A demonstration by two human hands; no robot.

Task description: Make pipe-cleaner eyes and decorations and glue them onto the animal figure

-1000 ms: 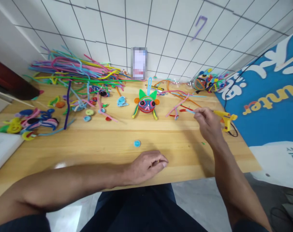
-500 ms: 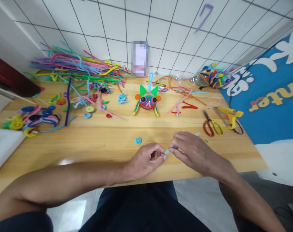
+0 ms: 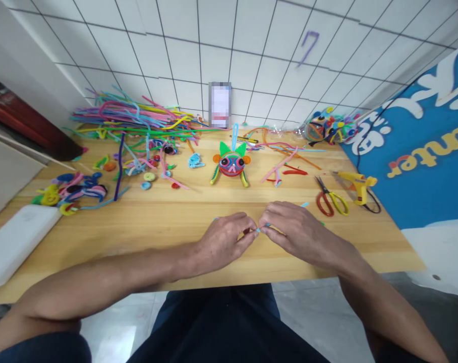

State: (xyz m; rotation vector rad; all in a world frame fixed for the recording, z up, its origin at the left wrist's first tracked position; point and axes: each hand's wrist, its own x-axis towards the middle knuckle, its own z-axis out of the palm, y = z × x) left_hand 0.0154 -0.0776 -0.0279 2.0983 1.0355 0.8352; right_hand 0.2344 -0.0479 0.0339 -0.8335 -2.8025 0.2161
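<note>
Both hands meet above the front of the wooden table (image 3: 157, 227), pinching a light blue pipe cleaner (image 3: 305, 204). My left hand (image 3: 227, 239) closes thumb and forefinger on its near end. My right hand (image 3: 289, 224) grips it just beside, and the far end sticks out behind the knuckles. Most of the strip is hidden by the right hand. Past the left knuckles only a sliver of a blue coil (image 3: 216, 219) shows. Farther back stands a colourful pipe-cleaner animal head (image 3: 232, 164) with green ears, orange side discs and a light blue loop on top.
Scissors (image 3: 329, 196) and a yellow glue gun (image 3: 359, 186) lie to the right. A heap of pipe cleaners (image 3: 126, 116) fills the back left, with finished pieces (image 3: 77, 189) before it. A phone (image 3: 220, 105) leans on the tiled wall. A white box (image 3: 20, 242) sits at left.
My hands have drawn closer together, and less of the light blue pipe cleaner shows between them. The left hand now covers most of the blue coil. The camera view has shifted slightly.
</note>
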